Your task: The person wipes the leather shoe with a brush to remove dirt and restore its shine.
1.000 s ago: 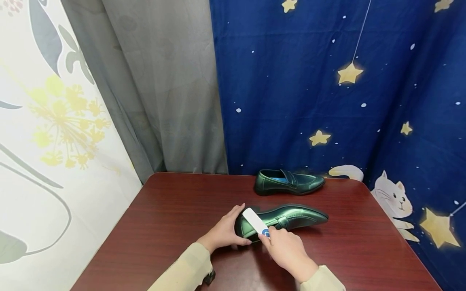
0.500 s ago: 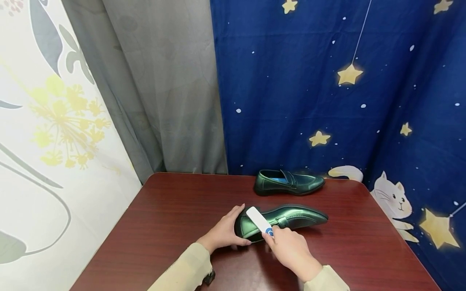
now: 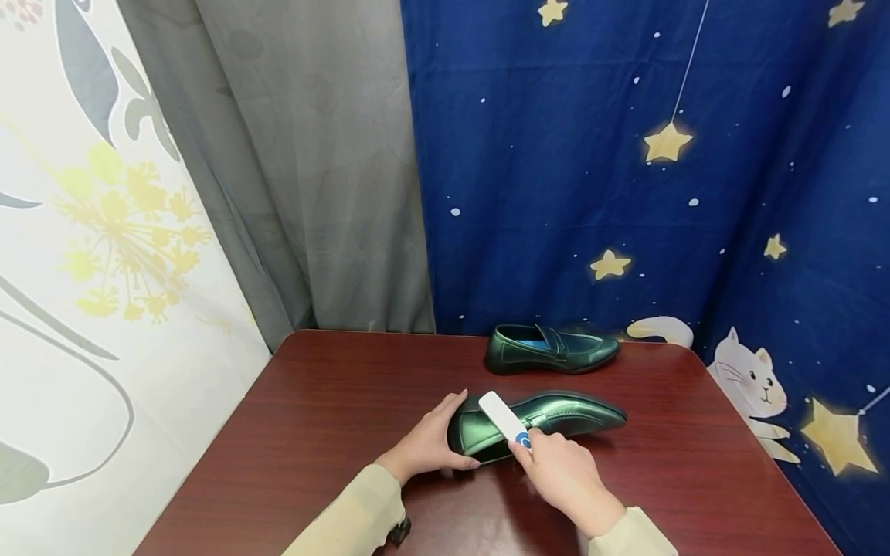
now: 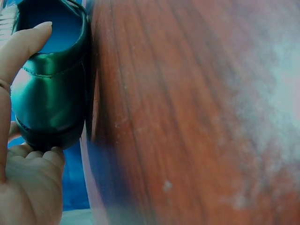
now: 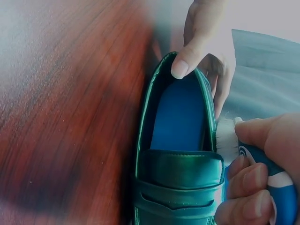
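Observation:
A dark green loafer (image 3: pixel 580 413) lies on its side on the table, toe to the right and opening turned toward me. My left hand (image 3: pixel 427 442) grips its heel, thumb (image 5: pixel 180 68) hooked inside the opening over the blue insole (image 5: pixel 180 117). The other fingers wrap the back of the heel in the left wrist view. My right hand (image 3: pixel 562 472) holds a brush (image 3: pixel 502 417) with a white head and a blue-and-white handle (image 5: pixel 283 201). Its white bristles (image 5: pixel 227 138) meet the loafer's upturned side, just below the opening's edge.
A matching green loafer (image 3: pixel 591 353) stands upright at the table's far edge, toe right. The reddish-brown wooden table (image 3: pixel 334 394) backs onto a grey curtain (image 3: pixel 334 193) and a blue star-patterned curtain (image 3: pixel 542 193). A small dark object (image 3: pixel 399 530) shows by the left sleeve.
The brush and my right hand have slid rightward along the loafer's side, from near the heel toward the strap. My left hand and both loafers have stayed in place.

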